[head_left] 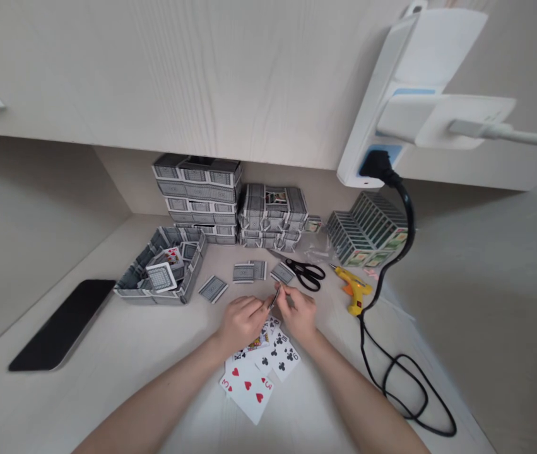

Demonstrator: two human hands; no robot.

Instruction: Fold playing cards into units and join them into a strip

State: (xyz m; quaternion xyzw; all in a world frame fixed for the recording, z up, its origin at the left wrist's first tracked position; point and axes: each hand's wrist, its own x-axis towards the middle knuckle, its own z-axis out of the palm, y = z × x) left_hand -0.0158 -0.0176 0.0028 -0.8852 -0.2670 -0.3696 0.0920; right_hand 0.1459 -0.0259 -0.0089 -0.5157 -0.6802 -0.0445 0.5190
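Note:
My left hand (241, 322) and my right hand (300, 313) meet at the middle of the desk, both pinching one folded playing card (275, 296) held on edge between their fingertips. Under my hands lies a loose spread of face-up playing cards (253, 378), with a red three of hearts nearest me and club cards to its right. Just beyond the hands lie several small folded card pieces (248, 272), backs up.
A tray built of folded cards (157, 280) stands at the left, stacks of card blocks (199, 195) behind. Black scissors (306, 273), a yellow glue gun (354, 291) with its black cable (394, 372), a dark phone (62, 325) and a wall power strip (391, 94) surround them.

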